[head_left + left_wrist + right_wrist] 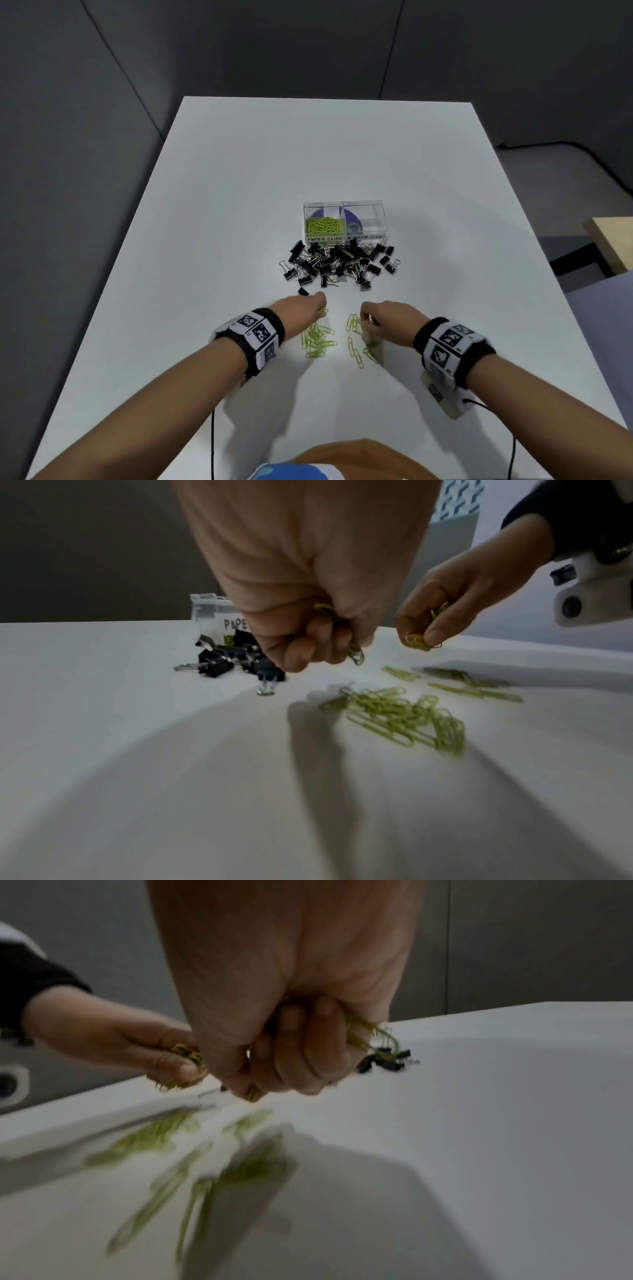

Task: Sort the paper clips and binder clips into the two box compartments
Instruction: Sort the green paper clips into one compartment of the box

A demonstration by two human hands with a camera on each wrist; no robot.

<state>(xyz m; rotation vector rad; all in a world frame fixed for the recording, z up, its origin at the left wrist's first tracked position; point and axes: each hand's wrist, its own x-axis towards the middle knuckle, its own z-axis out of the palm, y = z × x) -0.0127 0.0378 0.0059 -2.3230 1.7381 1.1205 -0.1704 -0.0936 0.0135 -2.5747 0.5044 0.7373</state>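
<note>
A clear two-compartment box point(376, 210) stands mid-table; its left side, labelled PAPER CLIPS, holds green paper clips point(323, 224), and the right side, labelled BINDER CLIPS, looks bare. Black binder clips point(339, 262) lie heaped in front of it. Loose green paper clips point(317, 339) point(404, 718) lie nearer me. My left hand point(320, 303) point(308, 645) hovers just above the table, fingers curled round a bunch of paper clips. My right hand point(366, 317) point(287, 1069) also grips paper clips, and appears in the left wrist view point(431, 631).
The white table point(239, 171) has open room on both sides and behind the box. One binder clip point(303, 292) lies apart by my left hand. A wooden surface point(613, 240) sits off the table's right edge. Grey walls surround it.
</note>
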